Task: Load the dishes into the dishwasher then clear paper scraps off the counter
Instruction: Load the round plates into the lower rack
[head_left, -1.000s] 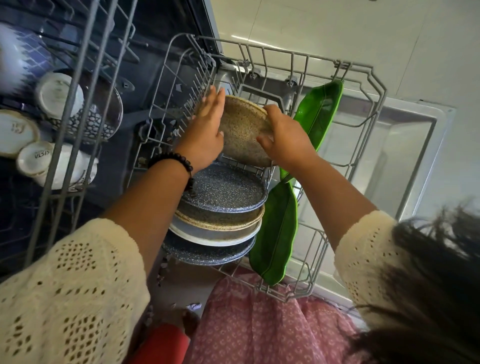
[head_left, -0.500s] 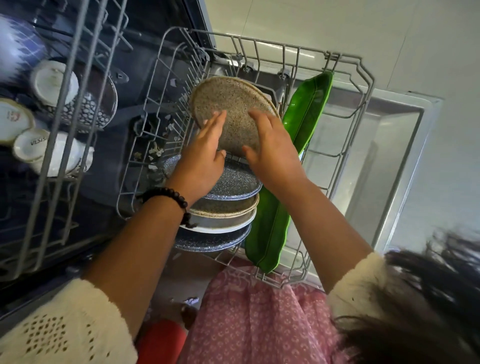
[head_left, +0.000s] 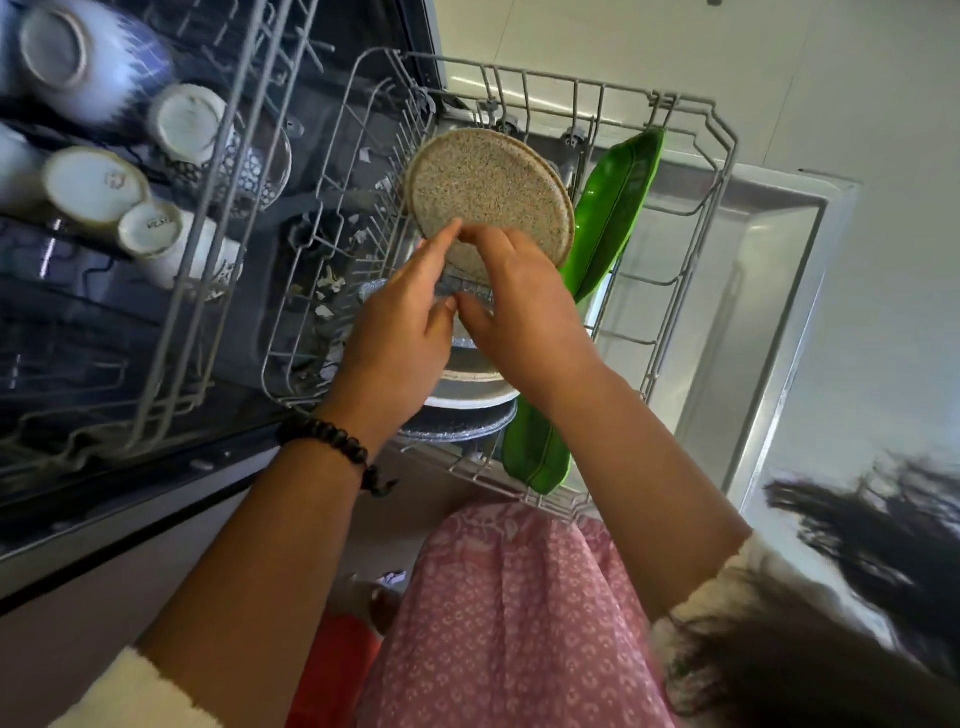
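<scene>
Since earlier, both hands slid down the upright speckled beige plate; the left hand and right hand touch it with loosely straight fingers, the lower rack is part loaded, and counter scraps remain.

both hands are covering most of the stacked plates, mugs are getting blurred and cropped top left

Lower rack: holds the plates.
Upright plate: behind the stacked plates.
Long dish: right of the plates.
Cups: upper rack, left.
</scene>
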